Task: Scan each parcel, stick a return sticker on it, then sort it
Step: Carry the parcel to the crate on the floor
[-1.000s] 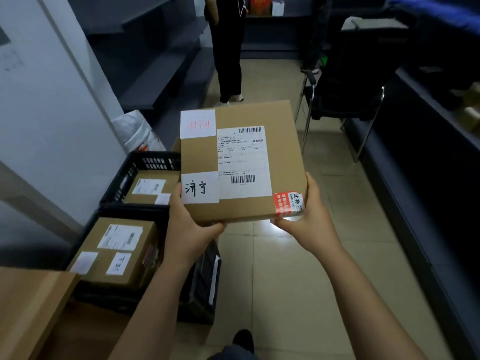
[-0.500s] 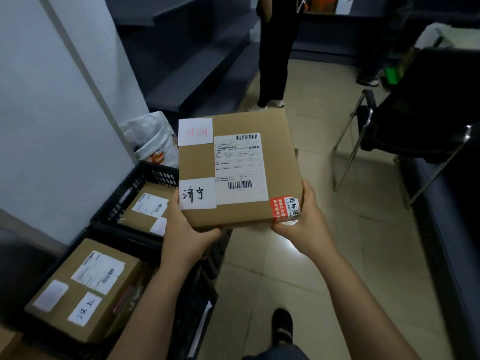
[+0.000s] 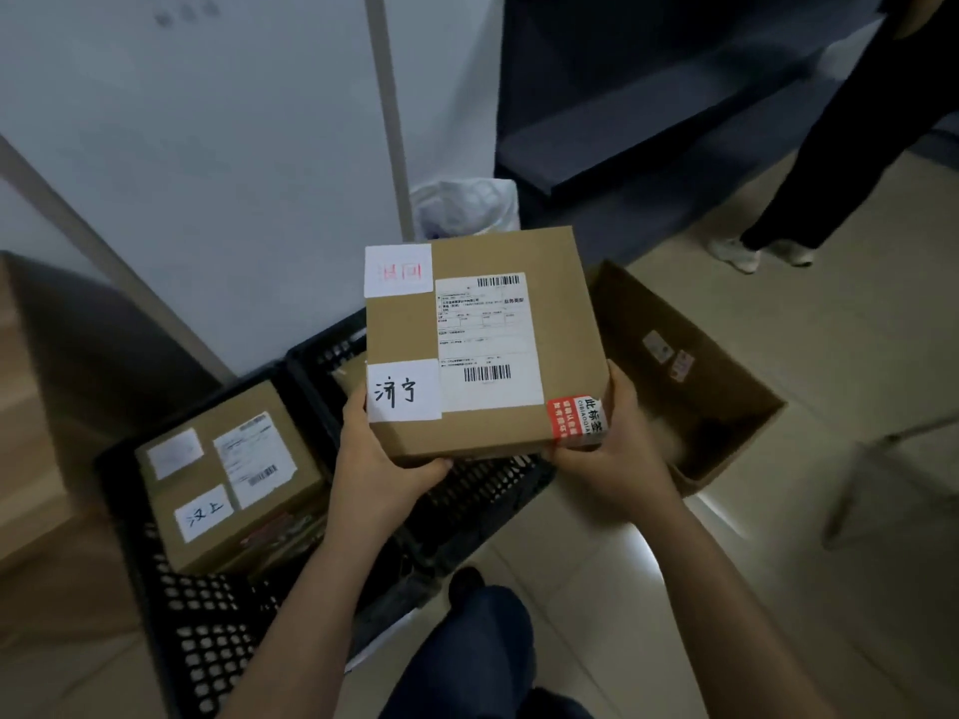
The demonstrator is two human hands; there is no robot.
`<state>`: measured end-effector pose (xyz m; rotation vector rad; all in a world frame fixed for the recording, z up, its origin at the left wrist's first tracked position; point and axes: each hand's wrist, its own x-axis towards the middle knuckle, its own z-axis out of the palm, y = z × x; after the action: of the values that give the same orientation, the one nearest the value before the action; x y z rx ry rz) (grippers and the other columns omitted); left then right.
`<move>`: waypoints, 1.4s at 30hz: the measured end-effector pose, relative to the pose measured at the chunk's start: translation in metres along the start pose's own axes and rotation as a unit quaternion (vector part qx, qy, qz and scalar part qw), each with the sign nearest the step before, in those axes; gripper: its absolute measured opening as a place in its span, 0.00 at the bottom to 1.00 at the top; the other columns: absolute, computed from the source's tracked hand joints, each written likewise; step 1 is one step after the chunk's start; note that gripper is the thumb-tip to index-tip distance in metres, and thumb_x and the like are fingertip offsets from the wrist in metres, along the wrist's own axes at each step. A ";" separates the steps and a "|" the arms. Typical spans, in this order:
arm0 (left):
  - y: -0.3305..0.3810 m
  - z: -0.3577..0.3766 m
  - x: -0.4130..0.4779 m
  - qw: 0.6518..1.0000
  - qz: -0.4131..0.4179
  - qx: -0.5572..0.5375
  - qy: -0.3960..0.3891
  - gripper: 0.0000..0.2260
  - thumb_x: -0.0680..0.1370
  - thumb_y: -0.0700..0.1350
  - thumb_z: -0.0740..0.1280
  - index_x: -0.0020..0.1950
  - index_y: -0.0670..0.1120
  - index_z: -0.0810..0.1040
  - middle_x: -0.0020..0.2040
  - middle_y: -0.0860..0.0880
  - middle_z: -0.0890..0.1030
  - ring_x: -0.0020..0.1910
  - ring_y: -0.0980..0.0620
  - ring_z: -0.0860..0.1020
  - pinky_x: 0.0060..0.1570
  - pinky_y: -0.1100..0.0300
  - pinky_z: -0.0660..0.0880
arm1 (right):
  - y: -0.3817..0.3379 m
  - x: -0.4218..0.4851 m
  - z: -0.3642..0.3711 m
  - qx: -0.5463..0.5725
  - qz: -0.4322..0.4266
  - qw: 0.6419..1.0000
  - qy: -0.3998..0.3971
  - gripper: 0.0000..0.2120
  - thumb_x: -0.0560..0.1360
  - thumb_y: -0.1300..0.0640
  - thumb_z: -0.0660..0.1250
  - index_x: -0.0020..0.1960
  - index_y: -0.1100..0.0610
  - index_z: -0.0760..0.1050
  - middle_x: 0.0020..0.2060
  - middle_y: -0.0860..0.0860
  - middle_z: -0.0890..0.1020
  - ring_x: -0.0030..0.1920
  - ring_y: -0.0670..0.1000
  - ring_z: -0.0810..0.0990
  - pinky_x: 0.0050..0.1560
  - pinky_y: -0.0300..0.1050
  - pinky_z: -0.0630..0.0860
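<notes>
I hold a flat brown cardboard parcel [image 3: 560, 324] level in front of me, above the floor. My left hand [image 3: 381, 459] grips its near left corner and my right hand [image 3: 617, 454] grips its near right corner. On its top are a white shipping label [image 3: 485, 342] with barcodes, a white sticker with red writing [image 3: 398, 270] at the far left, a white handwritten tag [image 3: 402, 390] at the near left and a red and white seal [image 3: 576, 418] at the near right corner.
Two black plastic crates stand on the floor at lower left; the nearer crate [image 3: 202, 630] holds a labelled parcel [image 3: 228, 474], the farther crate [image 3: 316, 355] lies partly under the held parcel. An open cardboard box [image 3: 690, 386] stands to the right. A person's legs [image 3: 809, 163] are at upper right.
The view has swung left and down towards the crates. The parcel, still held in both hands, now hangs over the farther crate, and the open cardboard box has come into view.
</notes>
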<state>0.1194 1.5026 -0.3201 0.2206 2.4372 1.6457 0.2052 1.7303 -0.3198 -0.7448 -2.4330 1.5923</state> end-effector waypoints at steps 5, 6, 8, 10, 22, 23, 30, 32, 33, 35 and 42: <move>-0.008 0.009 0.050 0.998 -0.049 0.008 0.041 0.49 0.64 0.42 0.81 0.76 0.53 0.55 0.62 0.61 0.67 0.62 0.61 0.66 0.58 0.62 0.66 | 0.002 0.085 0.014 -0.048 0.011 0.997 -0.063 0.57 0.56 0.42 0.81 0.74 0.37 0.48 0.69 0.49 0.65 0.68 0.52 0.68 0.63 0.61 0.74; -0.011 0.011 0.059 0.997 -0.058 0.010 0.050 0.49 0.64 0.43 0.81 0.76 0.53 0.54 0.63 0.60 0.67 0.62 0.60 0.66 0.59 0.62 0.66 | 0.003 0.100 0.016 -0.060 0.014 0.995 -0.074 0.58 0.56 0.42 0.80 0.75 0.37 0.48 0.69 0.50 0.66 0.68 0.53 0.68 0.62 0.62 0.73; -0.020 0.017 0.074 0.995 -0.077 0.011 0.063 0.48 0.64 0.43 0.81 0.76 0.53 0.55 0.63 0.60 0.67 0.61 0.60 0.66 0.58 0.62 0.67 | 0.009 0.130 0.023 -0.082 0.014 0.992 -0.095 0.58 0.56 0.41 0.80 0.75 0.38 0.47 0.68 0.51 0.66 0.68 0.54 0.68 0.62 0.63 0.73; -0.032 0.024 0.087 0.992 -0.104 0.000 0.072 0.48 0.65 0.42 0.80 0.76 0.51 0.54 0.63 0.59 0.67 0.62 0.60 0.66 0.58 0.62 0.66 | 0.019 0.153 0.033 -0.093 0.023 0.988 -0.122 0.58 0.54 0.40 0.79 0.75 0.37 0.47 0.68 0.51 0.67 0.68 0.55 0.68 0.62 0.64 0.73; -0.145 0.101 0.146 0.948 -0.274 -0.055 0.154 0.49 0.65 0.39 0.79 0.77 0.51 0.53 0.69 0.52 0.67 0.66 0.55 0.66 0.65 0.56 0.67 | 0.109 0.272 0.097 -0.171 0.051 0.946 -0.272 0.57 0.57 0.48 0.81 0.75 0.39 0.49 0.67 0.51 0.69 0.67 0.54 0.69 0.65 0.61 0.71; -0.153 0.103 0.152 0.945 -0.280 -0.055 0.163 0.49 0.65 0.40 0.79 0.77 0.51 0.52 0.70 0.52 0.67 0.67 0.54 0.66 0.65 0.56 0.67 | 0.113 0.284 0.105 -0.174 0.046 0.943 -0.279 0.57 0.56 0.47 0.81 0.75 0.40 0.49 0.67 0.51 0.69 0.67 0.55 0.69 0.65 0.61 0.71; -0.205 0.101 0.186 0.935 -0.301 -0.040 0.186 0.48 0.66 0.40 0.79 0.77 0.50 0.52 0.70 0.51 0.67 0.66 0.55 0.66 0.60 0.61 0.65 | 0.135 0.332 0.162 -0.199 0.010 0.925 -0.324 0.56 0.60 0.50 0.82 0.75 0.43 0.49 0.65 0.51 0.72 0.65 0.53 0.71 0.65 0.56 0.73; -0.218 0.100 0.195 0.935 -0.301 -0.029 0.184 0.48 0.65 0.39 0.80 0.76 0.49 0.53 0.70 0.50 0.66 0.68 0.53 0.66 0.61 0.61 0.65 | 0.141 0.338 0.175 -0.199 0.009 0.924 -0.327 0.55 0.63 0.56 0.81 0.77 0.48 0.47 0.65 0.51 0.72 0.63 0.50 0.73 0.63 0.47 0.72; -0.224 0.099 0.199 0.936 -0.300 -0.022 0.183 0.49 0.65 0.39 0.80 0.76 0.49 0.53 0.71 0.50 0.66 0.69 0.52 0.66 0.62 0.61 0.65 | 0.145 0.340 0.180 -0.202 0.011 0.923 -0.327 0.55 0.64 0.58 0.80 0.77 0.50 0.46 0.66 0.51 0.71 0.63 0.50 0.73 0.62 0.45 0.72; -0.233 0.099 0.206 0.936 -0.304 -0.006 0.178 0.49 0.65 0.39 0.80 0.77 0.48 0.52 0.71 0.49 0.65 0.70 0.51 0.65 0.63 0.60 0.65 | 0.151 0.343 0.189 -0.219 0.008 0.919 -0.327 0.56 0.65 0.57 0.79 0.78 0.49 0.42 0.70 0.53 0.67 0.67 0.52 0.71 0.66 0.51 0.71; -0.233 0.099 0.210 0.918 -0.323 0.186 0.138 0.55 0.67 0.49 0.79 0.79 0.43 0.43 0.78 0.45 0.53 0.77 0.46 0.53 0.73 0.49 0.58 | 0.141 0.351 0.191 -0.333 -0.089 0.879 -0.330 0.55 0.68 0.52 0.77 0.79 0.50 0.40 0.78 0.53 0.48 0.77 0.56 0.49 0.73 0.57 0.55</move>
<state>-0.0638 1.5528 -0.5885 -0.7397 2.5864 0.9689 -0.1251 1.7844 -0.5798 0.0236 -3.4838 1.0138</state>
